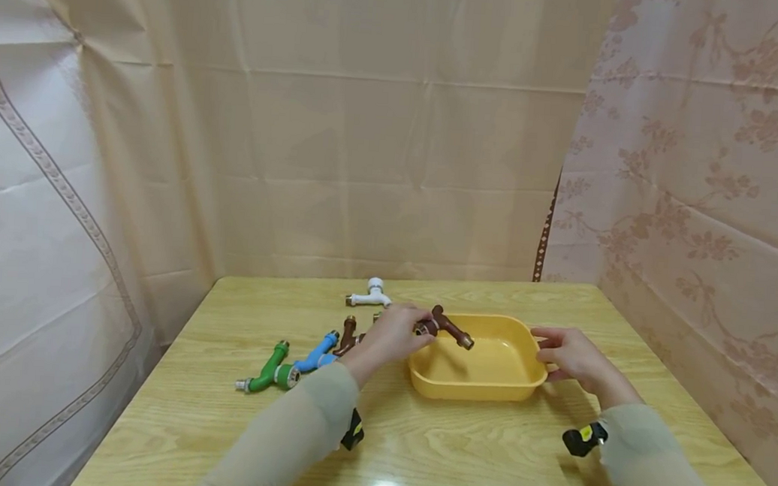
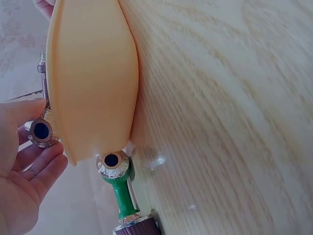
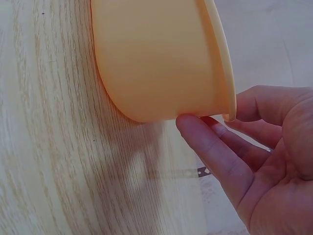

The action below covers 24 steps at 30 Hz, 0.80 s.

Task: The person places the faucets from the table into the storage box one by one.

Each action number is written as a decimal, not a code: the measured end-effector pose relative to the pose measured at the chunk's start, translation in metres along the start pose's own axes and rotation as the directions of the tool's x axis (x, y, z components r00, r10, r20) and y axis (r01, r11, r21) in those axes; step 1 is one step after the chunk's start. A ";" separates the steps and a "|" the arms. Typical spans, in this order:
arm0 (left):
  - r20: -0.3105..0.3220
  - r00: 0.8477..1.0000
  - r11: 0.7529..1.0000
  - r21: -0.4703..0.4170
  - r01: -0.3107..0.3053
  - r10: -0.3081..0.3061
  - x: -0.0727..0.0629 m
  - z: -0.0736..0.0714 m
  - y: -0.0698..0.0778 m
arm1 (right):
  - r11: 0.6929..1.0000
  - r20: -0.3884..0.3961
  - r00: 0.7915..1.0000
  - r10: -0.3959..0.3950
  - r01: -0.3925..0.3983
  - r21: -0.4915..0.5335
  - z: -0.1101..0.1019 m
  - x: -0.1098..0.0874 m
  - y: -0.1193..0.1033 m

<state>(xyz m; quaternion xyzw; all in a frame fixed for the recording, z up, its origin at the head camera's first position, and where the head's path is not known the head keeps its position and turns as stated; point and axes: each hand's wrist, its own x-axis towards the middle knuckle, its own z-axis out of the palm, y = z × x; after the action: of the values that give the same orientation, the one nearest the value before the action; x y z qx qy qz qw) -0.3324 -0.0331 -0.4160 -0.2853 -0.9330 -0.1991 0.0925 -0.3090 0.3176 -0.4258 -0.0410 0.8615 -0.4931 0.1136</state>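
My left hand (image 1: 392, 334) is pinched on a brown plastic tap (image 1: 449, 325), fingers and thumb closed at its handle end, and I hold it over the left part of a yellow rectangular basin (image 1: 473, 391), just right of centre in the lower half of the head view. My right hand (image 1: 574, 357) grips the basin's right edge, thumb and fingers clamped there. Left of the basin, a green tap (image 1: 267, 376), a blue tap (image 1: 316, 355) and a second brown tap (image 1: 347, 338), partly hidden by my left hand, lie on the wood-grain table (image 1: 469, 459). A white tap (image 1: 373, 298) lies farther up, near the frame's centre.
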 end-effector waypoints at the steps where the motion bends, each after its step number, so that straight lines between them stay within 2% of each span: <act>1: 0.005 1.000 1.000 0.005 0.002 -0.002 0.000 0.001 0.000 | 1.000 0.001 1.000 0.001 -0.001 -0.004 0.000 0.000 0.000; 8: 0.021 1.000 0.999 0.037 0.006 -0.007 0.000 0.003 0.007 | 1.000 0.001 1.000 0.001 -0.001 -0.011 0.000 0.001 0.001; 11: 0.032 0.999 1.000 0.003 0.011 -0.011 -0.001 0.003 0.009 | 1.000 0.002 1.000 -0.001 0.001 -0.009 0.001 0.001 0.002; 16: 0.053 0.997 0.994 -0.095 0.059 -0.054 -0.003 0.001 0.011 | 1.000 0.003 1.000 -0.001 0.001 -0.003 0.002 0.001 0.002; 20: 0.054 0.996 0.991 -0.110 0.077 -0.071 -0.003 -0.004 0.012 | 1.000 0.005 1.000 -0.004 0.004 -0.011 0.000 0.001 0.001; 24: 0.041 0.997 0.992 -0.103 0.067 -0.063 -0.002 -0.008 0.010 | 1.000 0.000 1.000 -0.001 0.001 -0.021 -0.001 0.001 0.001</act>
<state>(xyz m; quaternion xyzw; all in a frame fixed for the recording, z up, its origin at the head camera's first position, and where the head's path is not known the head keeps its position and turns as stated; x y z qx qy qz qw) -0.3248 -0.0293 -0.4062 -0.2631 -0.9315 -0.2452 0.0535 -0.3099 0.3187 -0.4260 -0.0428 0.8667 -0.4840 0.1127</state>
